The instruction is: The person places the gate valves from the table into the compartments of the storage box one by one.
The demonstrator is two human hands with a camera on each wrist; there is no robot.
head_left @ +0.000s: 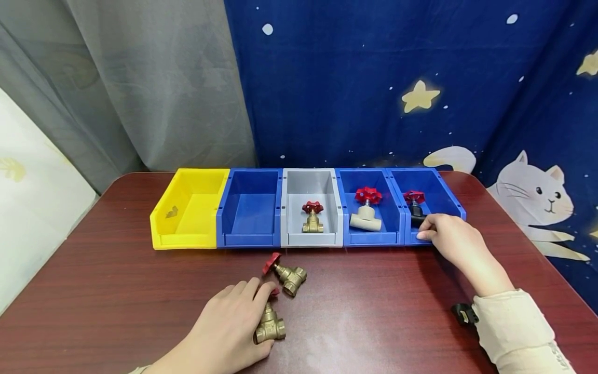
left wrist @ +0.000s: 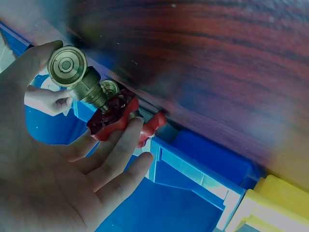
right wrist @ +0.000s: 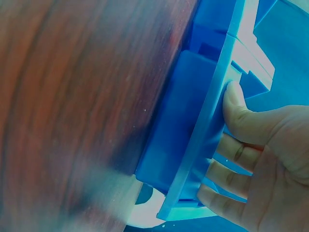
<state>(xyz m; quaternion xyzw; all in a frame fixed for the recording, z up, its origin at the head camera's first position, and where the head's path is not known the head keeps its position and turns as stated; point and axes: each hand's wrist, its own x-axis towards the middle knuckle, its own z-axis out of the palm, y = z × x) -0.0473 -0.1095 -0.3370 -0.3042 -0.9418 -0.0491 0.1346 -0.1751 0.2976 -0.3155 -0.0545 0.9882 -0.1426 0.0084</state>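
Note:
My left hand [head_left: 229, 322] grips a brass valve [head_left: 270, 327] at the front of the table, with the thumb at its body and the fingers around its red handwheel [left wrist: 113, 116]. Just beyond lies a second brass valve [head_left: 291, 280], its red handwheel tipped to the left. At the far right, my right hand [head_left: 453, 239] reaches over the front rim of the end blue bin [head_left: 448, 197]. Its fingertips pinch the end of a black valve [head_left: 417, 219] with a red handwheel. In the right wrist view the bin's front wall [right wrist: 207, 121] hides that valve.
Along the back stand a yellow bin [head_left: 187, 240], a blue bin [head_left: 249, 240], a grey bin [head_left: 310, 240] holding a brass valve [head_left: 313, 223], and another blue bin [head_left: 374, 239] holding a beige valve [head_left: 366, 218]. Curtains [head_left: 327, 93] hang behind the table.

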